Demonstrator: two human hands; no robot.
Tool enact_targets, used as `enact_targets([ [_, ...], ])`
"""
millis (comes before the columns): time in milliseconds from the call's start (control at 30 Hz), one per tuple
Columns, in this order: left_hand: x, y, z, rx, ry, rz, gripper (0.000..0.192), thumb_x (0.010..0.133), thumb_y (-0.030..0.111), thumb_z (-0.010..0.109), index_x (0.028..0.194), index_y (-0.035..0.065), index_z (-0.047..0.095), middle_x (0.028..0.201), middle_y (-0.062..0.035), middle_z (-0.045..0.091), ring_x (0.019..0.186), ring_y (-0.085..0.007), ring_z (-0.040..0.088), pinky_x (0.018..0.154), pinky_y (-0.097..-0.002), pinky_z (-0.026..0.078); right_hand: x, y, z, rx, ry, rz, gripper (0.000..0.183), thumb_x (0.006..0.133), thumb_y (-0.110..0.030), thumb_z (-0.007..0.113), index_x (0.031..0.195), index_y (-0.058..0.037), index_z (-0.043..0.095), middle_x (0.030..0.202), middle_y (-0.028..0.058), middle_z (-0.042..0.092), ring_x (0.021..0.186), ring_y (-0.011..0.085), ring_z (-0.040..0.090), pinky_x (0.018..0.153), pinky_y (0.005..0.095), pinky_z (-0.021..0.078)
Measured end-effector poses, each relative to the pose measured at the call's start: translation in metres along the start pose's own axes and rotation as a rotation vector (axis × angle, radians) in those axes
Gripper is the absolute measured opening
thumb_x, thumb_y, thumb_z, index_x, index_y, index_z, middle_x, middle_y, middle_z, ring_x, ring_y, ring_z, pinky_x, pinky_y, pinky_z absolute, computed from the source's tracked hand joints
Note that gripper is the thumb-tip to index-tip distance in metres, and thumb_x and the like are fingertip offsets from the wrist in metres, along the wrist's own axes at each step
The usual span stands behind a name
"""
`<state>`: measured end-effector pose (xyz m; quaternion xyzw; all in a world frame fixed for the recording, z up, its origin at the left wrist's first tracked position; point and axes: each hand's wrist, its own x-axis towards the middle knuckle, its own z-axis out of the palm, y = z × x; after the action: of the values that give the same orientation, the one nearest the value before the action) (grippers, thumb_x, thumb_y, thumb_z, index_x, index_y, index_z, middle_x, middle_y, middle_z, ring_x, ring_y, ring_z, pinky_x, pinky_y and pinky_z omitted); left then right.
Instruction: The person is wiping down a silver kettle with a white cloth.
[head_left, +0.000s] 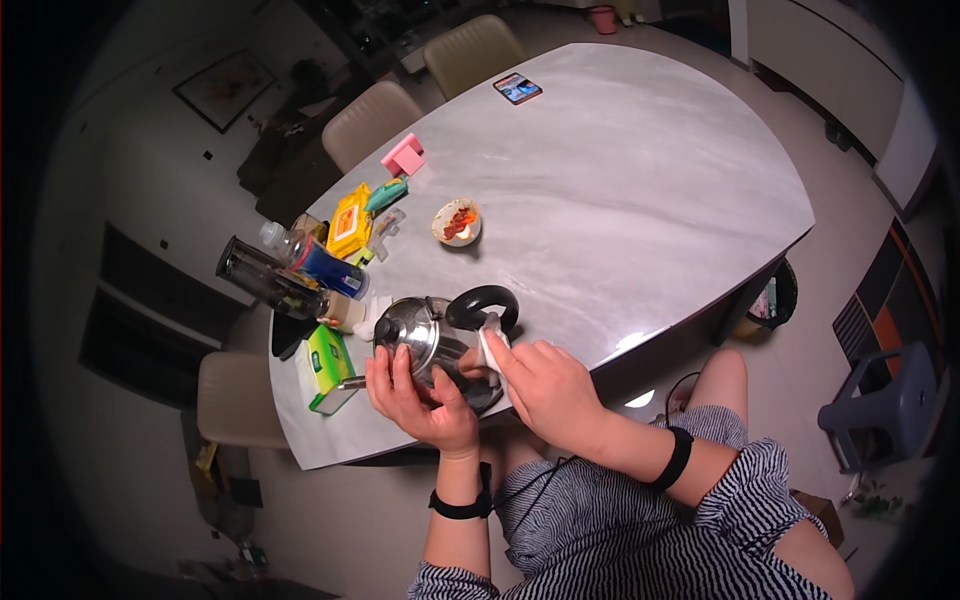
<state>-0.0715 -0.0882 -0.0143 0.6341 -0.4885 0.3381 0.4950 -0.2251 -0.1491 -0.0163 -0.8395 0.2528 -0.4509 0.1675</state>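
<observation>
A shiny stainless-steel kettle (448, 352) with a black lid knob and a thick black handle (481, 306) stands at the table's near edge. Its spout points left. My left hand (427, 405) is cupped against the kettle's near left side, fingers spread up towards the lid (411, 330). With my right hand (544, 382) I press a crumpled white tissue (491, 346) to the kettle's right side, just below the handle; the index finger is extended over it. Reflections of the fingers show in the polished metal. The kettle's base is partly hidden behind my hands.
Left of the kettle are a green tissue pack (328, 371), a blue-labelled bottle (322, 262), a dark tumbler (270, 281) and a yellow wipes pack (349, 223). Beyond lie a food-stained bowl (457, 223), a pink stand (405, 155) and a phone (517, 88) on the marble-patterned table (637, 165).
</observation>
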Motion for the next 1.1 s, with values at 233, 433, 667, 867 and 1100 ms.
enact_targets([
  [233, 0.001, 0.002, 0.0, 0.018, -0.017, 0.002, 0.042, 0.096, 0.023, 0.065, 0.133, 0.0024, 0.062, 0.145, -0.019, 0.054, 0.14, -0.0432, 0.042, 0.116, -0.055, 0.034, 0.012, -0.006, -0.005, 0.112, 0.02, 0.018, 0.06, 0.082, -0.008, 0.069, 0.142, -0.0046, 0.057, 0.088, 0.0046, 0.056, 0.082, 0.0229, 0.06, 0.071, 0.0366, 0.0524],
  [433, 0.001, 0.0, -0.003, 0.032, -0.068, 0.037, 0.043, 0.104, 0.023, 0.06, 0.139, -0.0024, 0.054, 0.15, -0.0182, 0.044, 0.141, -0.0345, 0.042, 0.116, -0.0469, 0.037, -0.009, 0.011, 0.0, 0.04, -0.069, 0.108, 0.054, 0.082, -0.007, 0.068, 0.135, -0.0042, 0.06, 0.088, 0.0053, 0.057, 0.085, 0.0238, 0.061, 0.071, 0.0375, 0.0524],
  [667, 0.002, 0.0, -0.004, 0.036, -0.084, 0.051, 0.042, 0.104, 0.021, 0.059, 0.139, -0.0028, 0.054, 0.15, -0.0182, 0.044, 0.141, -0.034, 0.042, 0.116, -0.0468, 0.037, -0.003, 0.006, -0.001, 0.119, 0.004, 0.116, 0.058, 0.079, -0.003, 0.067, 0.136, -0.0042, 0.059, 0.088, 0.0077, 0.057, 0.081, 0.0277, 0.059, 0.069, 0.0402, 0.0509],
  [867, 0.002, 0.002, -0.005, 0.038, -0.087, 0.043, 0.042, 0.104, 0.02, 0.06, 0.139, -0.0023, 0.054, 0.149, -0.018, 0.045, 0.14, -0.034, 0.043, 0.116, -0.0471, 0.037, 0.026, -0.013, -0.007, 0.279, 0.076, 0.056, 0.054, 0.08, -0.007, 0.071, 0.132, -0.0058, 0.06, 0.093, 0.0061, 0.06, 0.087, 0.0253, 0.061, 0.074, 0.0382, 0.0524],
  [1100, 0.002, 0.002, -0.004, 0.037, -0.088, 0.049, 0.042, 0.104, 0.019, 0.06, 0.139, -0.0032, 0.053, 0.15, -0.018, 0.044, 0.14, -0.0338, 0.043, 0.116, -0.0469, 0.038, 0.019, -0.003, -0.003, 0.206, 0.055, 0.095, 0.053, 0.08, -0.006, 0.07, 0.132, -0.0069, 0.059, 0.091, 0.0054, 0.059, 0.086, 0.0255, 0.062, 0.073, 0.0389, 0.0526],
])
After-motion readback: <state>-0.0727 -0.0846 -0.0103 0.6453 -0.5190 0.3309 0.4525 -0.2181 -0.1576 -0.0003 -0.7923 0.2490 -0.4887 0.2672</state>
